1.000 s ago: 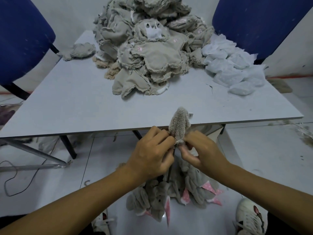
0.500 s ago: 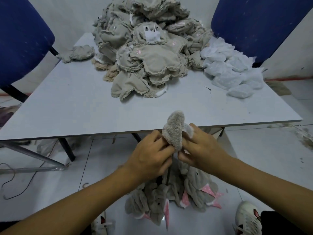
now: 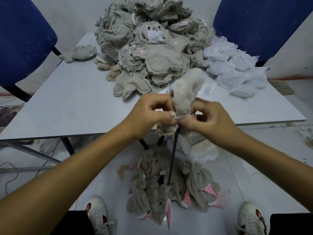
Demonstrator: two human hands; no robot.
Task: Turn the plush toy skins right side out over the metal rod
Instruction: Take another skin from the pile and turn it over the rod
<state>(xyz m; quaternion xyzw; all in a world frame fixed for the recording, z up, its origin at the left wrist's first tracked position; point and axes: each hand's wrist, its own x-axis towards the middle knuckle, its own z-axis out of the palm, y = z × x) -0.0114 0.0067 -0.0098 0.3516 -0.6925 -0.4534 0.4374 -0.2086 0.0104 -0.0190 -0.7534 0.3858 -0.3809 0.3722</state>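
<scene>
A grey fluffy plush skin [image 3: 185, 94] stands over the top of a dark metal rod [image 3: 172, 156] that rises from the floor in front of the table. My left hand [image 3: 150, 114] pinches the skin's lower edge from the left. From the right, my right hand [image 3: 207, 118] pinches the same edge. The rod's top is hidden inside the skin. A big heap of beige inside-out skins [image 3: 149, 48] lies on the white table [image 3: 76, 102].
Finished grey skins with pink ears [image 3: 169, 192] lie heaped on the floor round the rod's foot. White fabric pieces [image 3: 232, 68] lie at the table's right. Blue chairs [image 3: 23, 38] stand at both far corners. My white shoes [image 3: 98, 216] flank the floor heap.
Both hands have pulled the skin's edge lower down the rod, so more fluffy side shows and the skin stands taller above my fingers. The view has moved closer.
</scene>
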